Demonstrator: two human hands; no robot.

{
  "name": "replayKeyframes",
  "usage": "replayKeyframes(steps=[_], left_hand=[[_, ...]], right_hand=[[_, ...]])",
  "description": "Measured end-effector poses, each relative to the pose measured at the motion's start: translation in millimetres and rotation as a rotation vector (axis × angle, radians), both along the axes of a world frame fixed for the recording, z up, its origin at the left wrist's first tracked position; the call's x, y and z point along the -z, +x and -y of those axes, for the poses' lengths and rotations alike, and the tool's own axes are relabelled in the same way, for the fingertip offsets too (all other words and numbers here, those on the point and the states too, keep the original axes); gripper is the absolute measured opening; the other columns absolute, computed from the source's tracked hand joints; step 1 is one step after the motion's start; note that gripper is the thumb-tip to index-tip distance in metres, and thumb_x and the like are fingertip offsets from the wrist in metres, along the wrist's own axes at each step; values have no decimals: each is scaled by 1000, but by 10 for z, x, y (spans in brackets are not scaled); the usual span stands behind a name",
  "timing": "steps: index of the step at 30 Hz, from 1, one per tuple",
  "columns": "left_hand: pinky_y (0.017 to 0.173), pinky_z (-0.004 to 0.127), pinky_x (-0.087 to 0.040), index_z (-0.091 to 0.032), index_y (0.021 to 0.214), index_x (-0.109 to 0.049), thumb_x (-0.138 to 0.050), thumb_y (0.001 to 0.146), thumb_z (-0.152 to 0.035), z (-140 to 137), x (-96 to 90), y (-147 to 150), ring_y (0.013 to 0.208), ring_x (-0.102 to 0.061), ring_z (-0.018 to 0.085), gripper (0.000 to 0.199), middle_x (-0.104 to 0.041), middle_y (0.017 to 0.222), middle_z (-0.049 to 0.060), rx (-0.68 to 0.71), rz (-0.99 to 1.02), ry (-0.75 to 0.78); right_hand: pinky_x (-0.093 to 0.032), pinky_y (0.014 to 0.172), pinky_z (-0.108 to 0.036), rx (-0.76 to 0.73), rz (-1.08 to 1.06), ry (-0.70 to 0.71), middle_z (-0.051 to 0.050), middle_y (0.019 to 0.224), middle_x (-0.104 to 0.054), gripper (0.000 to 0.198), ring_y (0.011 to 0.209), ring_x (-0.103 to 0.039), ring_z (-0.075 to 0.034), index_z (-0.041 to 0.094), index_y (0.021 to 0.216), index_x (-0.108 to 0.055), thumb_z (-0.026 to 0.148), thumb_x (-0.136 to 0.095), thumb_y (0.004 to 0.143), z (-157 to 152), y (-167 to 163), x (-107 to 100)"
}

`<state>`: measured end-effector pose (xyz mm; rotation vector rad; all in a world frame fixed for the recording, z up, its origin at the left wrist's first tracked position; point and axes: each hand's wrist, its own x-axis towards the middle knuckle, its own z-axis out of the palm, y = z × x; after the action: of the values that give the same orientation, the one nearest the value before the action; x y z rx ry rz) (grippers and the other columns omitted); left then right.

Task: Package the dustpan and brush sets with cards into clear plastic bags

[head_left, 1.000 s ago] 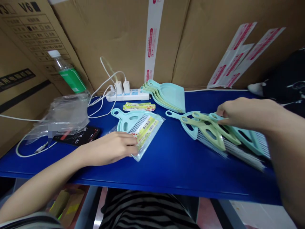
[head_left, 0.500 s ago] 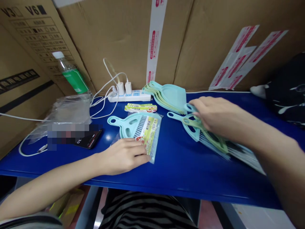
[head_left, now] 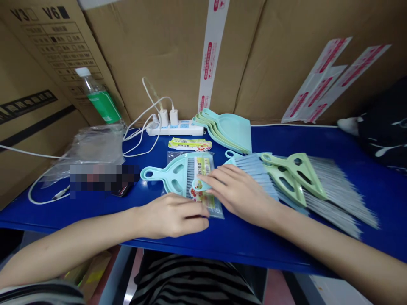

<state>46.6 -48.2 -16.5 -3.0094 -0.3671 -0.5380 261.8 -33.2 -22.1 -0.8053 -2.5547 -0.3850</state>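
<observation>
A clear plastic bag (head_left: 218, 211) lies in front of me, holding a light-blue dustpan and brush set (head_left: 176, 174) and a printed yellow-green card (head_left: 209, 169). My left hand (head_left: 178, 215) is closed at the bag's near edge, its fingertips partly hidden. My right hand (head_left: 243, 191) grips a light-blue brush (head_left: 202, 185), whose ringed handle end pokes out over the bag; blurred bristles show behind the hand. Right of it lie green brushes (head_left: 303, 173) with pale bristles, and another blue brush (head_left: 231, 156) partly covered.
Stacked blue and green dustpans (head_left: 233, 129) stand at the back beside a power strip (head_left: 184, 129) with chargers and cables. Printed cards (head_left: 190, 144) lie before it. To the left are empty plastic bags (head_left: 95, 146), a bottle (head_left: 103, 103) and a dark box (head_left: 122, 188). Cardboard (head_left: 165, 55) walls the back.
My right hand has moved left from the brush pile to the bag, bringing a blue brush along. My left hand stays at the bag's near edge, shifted slightly right.
</observation>
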Motion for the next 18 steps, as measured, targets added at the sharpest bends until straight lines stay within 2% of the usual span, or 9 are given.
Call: replayKeyframes(steps=[3, 6, 9, 14, 18], left_hand=[[61, 20, -48, -17, 89, -66, -40, 99, -15, 4, 16, 23, 64, -61, 8, 28, -71, 82, -2, -3, 21, 18], [62, 24, -47, -16, 88, -65, -43, 97, -13, -18, -8, 23, 71, -61, 12, 24, -69, 80, 0, 28, 85, 137], [63, 27, -47, -17, 90, -65, -43, 96, -14, -44, -58, 12, 73, -60, 16, 23, -69, 82, 2, -59, 109, 211], [73, 27, -50, -16, 98, -64, -38, 97, -14, -99, -97, -12, 81, -59, 16, 26, -68, 90, 5, -166, 16, 91], [72, 26, -50, -16, 97, -63, -37, 97, -13, -144, -92, -42, 78, -61, 15, 26, -68, 86, 4, -172, 12, 73]], right_hand=[[-50, 77, -36, -28, -96, -116, -8, 89, -71, 23, 83, -64, -22, 15, 108, -64, 17, -45, 95, 22, -56, 36], [-50, 79, -38, -52, -197, -208, -8, 92, -71, 20, 86, -64, -22, 16, 105, -62, 16, -46, 93, 30, -89, 71], [-50, 80, -40, -77, -258, -268, -11, 96, -70, 22, 90, -63, -23, 14, 109, -58, 13, -47, 91, 22, -98, 104], [-50, 81, -40, -155, -294, -420, -10, 97, -67, 24, 90, -60, -23, 16, 113, -55, 15, -51, 89, 3, -70, 97], [-45, 93, -47, -172, -213, -432, -12, 105, -65, 29, 101, -56, -25, 16, 117, -55, 24, -57, 89, -7, 1, 28]])
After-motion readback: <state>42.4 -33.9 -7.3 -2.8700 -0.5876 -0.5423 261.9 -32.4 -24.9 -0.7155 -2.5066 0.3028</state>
